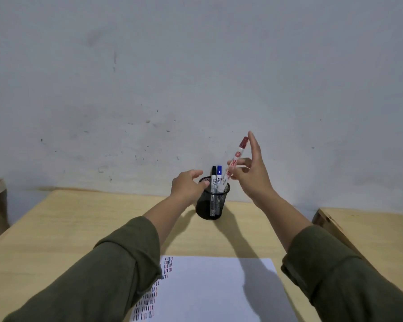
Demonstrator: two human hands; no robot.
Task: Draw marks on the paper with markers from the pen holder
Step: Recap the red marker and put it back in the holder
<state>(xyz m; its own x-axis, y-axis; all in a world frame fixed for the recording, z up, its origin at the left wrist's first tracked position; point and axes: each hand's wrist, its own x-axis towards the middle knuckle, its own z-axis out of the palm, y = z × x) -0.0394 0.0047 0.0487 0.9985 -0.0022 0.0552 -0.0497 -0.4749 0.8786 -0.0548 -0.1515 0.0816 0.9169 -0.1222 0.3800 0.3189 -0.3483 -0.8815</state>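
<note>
Desk (79,228): red marker (235,159), label unreadable

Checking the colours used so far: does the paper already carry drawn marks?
Yes, rows of short dark, blue and red strokes run down the left part of the paper.

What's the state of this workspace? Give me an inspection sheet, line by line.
Surface: wooden table, against a wall.
Job's things: black mesh pen holder with black marker and blue marker upright; red marker tilted, lower end at the rim; paper with rows of short marks along its left side.
Clutter: nothing seen.
Grips: left hand at the holder's side; right hand holds the red marker.
Cables: nothing seen.
Surroundings: scuffed wall; wooden furniture at both sides.
</note>
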